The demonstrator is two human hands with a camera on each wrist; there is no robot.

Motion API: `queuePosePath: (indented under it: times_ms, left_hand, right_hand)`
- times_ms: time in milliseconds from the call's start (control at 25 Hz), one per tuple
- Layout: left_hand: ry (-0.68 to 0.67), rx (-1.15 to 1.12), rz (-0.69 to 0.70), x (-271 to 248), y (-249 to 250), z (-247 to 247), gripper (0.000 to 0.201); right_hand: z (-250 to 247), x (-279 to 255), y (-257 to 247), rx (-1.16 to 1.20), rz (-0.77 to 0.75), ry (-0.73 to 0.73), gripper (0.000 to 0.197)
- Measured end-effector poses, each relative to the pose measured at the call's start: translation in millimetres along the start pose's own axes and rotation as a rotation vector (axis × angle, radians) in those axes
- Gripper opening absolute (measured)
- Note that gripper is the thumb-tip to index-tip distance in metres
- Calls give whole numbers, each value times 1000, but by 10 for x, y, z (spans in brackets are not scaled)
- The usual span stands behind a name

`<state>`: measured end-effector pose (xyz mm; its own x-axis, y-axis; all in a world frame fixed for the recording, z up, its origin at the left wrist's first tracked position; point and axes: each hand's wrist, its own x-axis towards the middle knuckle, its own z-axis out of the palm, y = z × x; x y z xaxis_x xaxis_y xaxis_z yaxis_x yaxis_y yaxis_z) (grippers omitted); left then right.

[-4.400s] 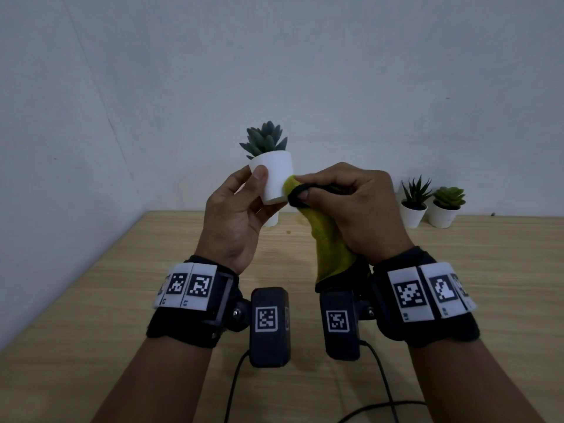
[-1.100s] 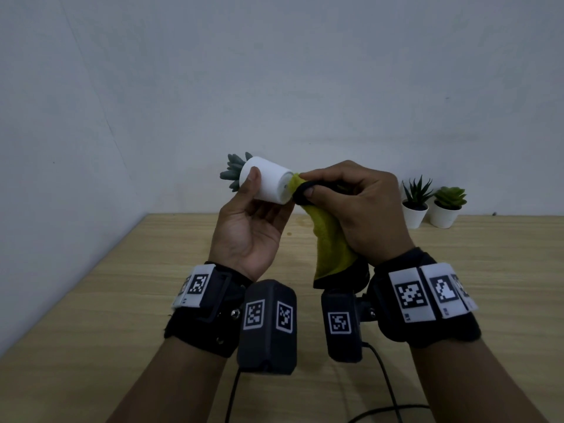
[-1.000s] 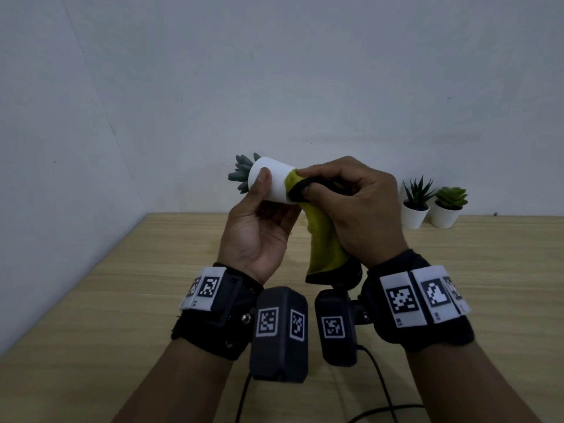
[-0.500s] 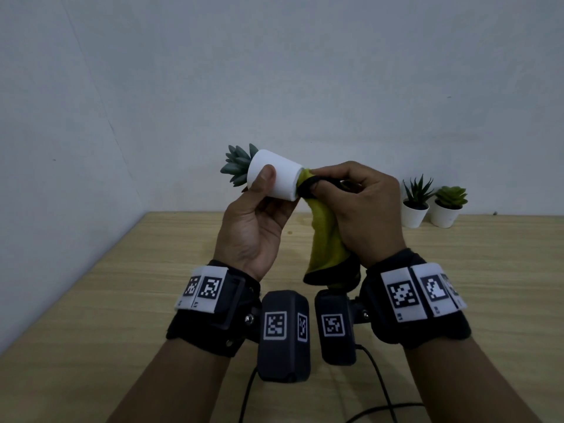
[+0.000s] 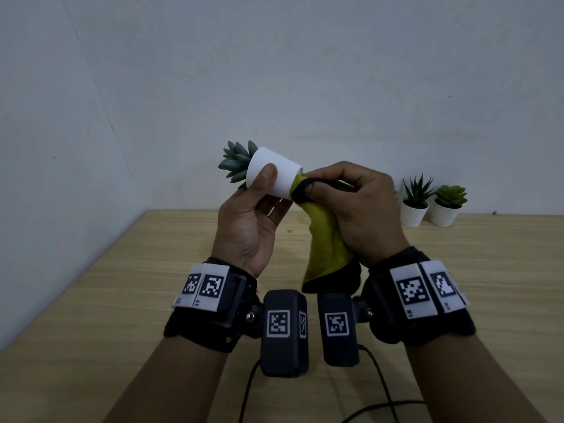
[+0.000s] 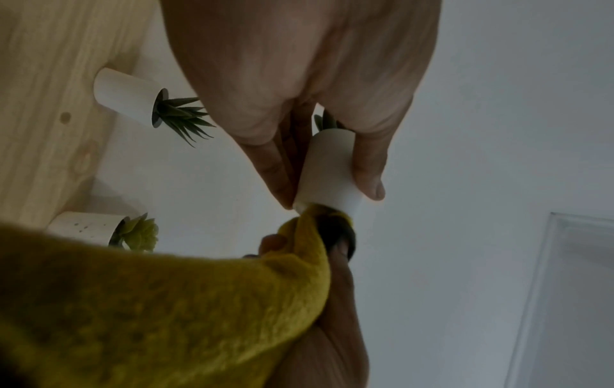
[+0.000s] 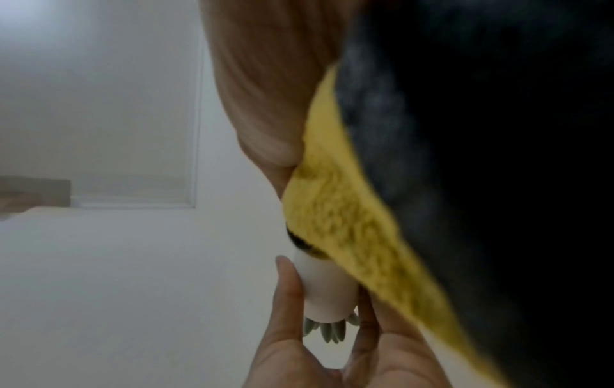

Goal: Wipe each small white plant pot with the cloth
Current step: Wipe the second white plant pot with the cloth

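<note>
head view, centre of the frame: the left hand (image 5: 244, 227) holds a small white pot (image 5: 274, 175) up above the wooden table (image 5: 91, 315), thumb and fingers curled round its side, the pot tipped so its grey-green succulent (image 5: 236, 160) points to the upper left. the right hand (image 5: 357, 206) pinches a yellow cloth (image 5: 326, 248) with a dark edge and presses it against the pot's base. two more white pots, one spiky (image 5: 413, 210) and one rosette (image 5: 445, 212), stand at the right against the wall (image 5: 305, 71).
</note>
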<state>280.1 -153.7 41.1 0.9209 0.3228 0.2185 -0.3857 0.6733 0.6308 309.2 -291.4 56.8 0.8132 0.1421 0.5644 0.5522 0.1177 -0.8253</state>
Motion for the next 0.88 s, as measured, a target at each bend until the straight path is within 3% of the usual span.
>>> queuePosePath:
  times_ms: [120, 280, 480, 680, 880]
  left_hand:
    - [2, 24, 1, -1, -2, 6, 47]
    - [4, 29, 6, 5, 0, 5, 50]
    - [2, 59, 4, 11, -10, -12, 55]
    - [34, 62, 15, 44, -18, -42, 52]
    - [24, 91, 32, 32, -14, -56, 59]
  right_hand:
    - [7, 16, 26, -14, 7, 84, 16]
    - [-25, -4, -6, 17, 44, -27, 12]
    - [-22, 31, 24, 36, 31, 79, 12]
    - [-26, 18, 32, 100, 123, 2, 10]
    - [11, -13, -11, 50, 66, -35, 10]
